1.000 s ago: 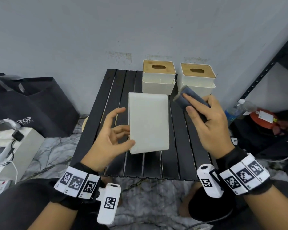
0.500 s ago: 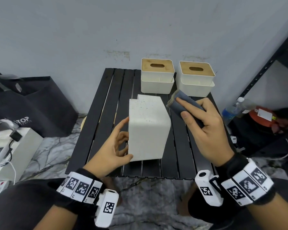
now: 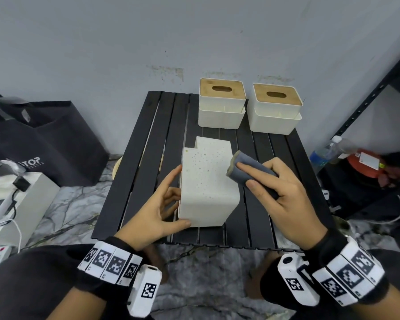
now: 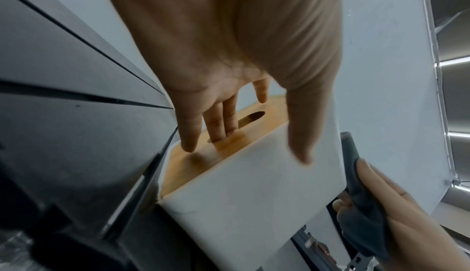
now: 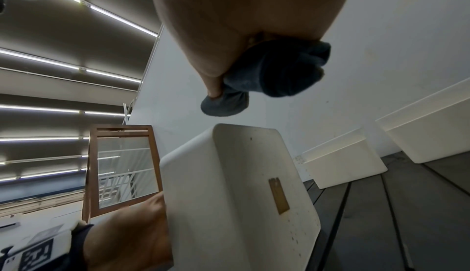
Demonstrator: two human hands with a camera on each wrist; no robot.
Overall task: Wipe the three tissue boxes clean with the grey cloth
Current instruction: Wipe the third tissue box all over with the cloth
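- Left hand reaches in from the near left, palm toward the box; its fingers lie nearly straight along the box's wooden lid, which faces left; the thumb rests on the near lower corner of the white face; the hand steadies the box and does not curl round it.
- Right hand comes from the near right, back of the hand up; its fingers and thumb are curled round the folded grey cloth, two fingers lying along the top of it; the wrist view shows the thumb pinching the cloth from below.
- The box lies tipped on its side at the middle of the black slatted table, between the two hands; its upward face is speckled with small spots; the cloth's front edge touches the box's upper right edge.
- Two more boxes, one beside the other, stand upright at the far edge of the table by the wall, well apart from both hands.
- Against half a second ago: the box is turned further, showing more of the speckled face; the cloth has come in from just beside the box to its edge; the left hand has stayed at the left side.
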